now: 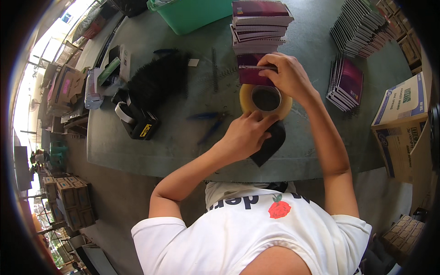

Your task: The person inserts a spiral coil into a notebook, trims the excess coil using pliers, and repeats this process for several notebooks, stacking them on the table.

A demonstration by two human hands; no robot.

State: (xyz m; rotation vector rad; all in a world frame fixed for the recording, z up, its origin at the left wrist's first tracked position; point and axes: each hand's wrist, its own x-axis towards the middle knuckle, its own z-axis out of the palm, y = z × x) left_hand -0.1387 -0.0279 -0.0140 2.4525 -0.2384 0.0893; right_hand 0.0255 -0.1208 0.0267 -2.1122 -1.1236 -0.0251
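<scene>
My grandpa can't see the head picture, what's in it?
A person's right hand touches a purple notebook; their left hand is at a roll of tape. Stacked notebooks and a green bin stand farther back on the table.

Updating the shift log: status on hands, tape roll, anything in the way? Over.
Left hand at near edge of tape roll. Right hand touching maroon notebook beyond it. Blue-handled pliers lie left, seemingly out of the way.

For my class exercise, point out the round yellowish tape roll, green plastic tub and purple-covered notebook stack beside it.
Round yellowish tape roll (246, 98), head view: ring's left side.
Green plastic tub (193, 18), head view: front wall.
Purple-covered notebook stack (260, 33), head view: page edges.
</scene>
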